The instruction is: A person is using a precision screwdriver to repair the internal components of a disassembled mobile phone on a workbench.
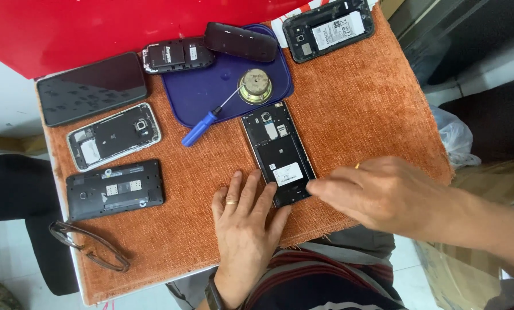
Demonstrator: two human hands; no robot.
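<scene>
On the orange cloth of a small table, an opened phone with its back cover off lies just above the person's hands; its bare insides could be scratched, or it could slide, if a fingertip presses too hard. From the head view, the left hand lies flat with fingers spread, touching the phone's lower edge and holding nothing. The right hand reaches in from the right, fingers loosely together and pointing at the phone's lower right corner, also empty; a blue screwdriver lies nearby.

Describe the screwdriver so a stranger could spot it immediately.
Start at the orange cloth covering the table, then find the dark blue tray near its top middle. The screwdriver lies across the tray's lower edge: a bright blue handle, its thin metal shaft pointing at a round brass-coloured part.
</scene>
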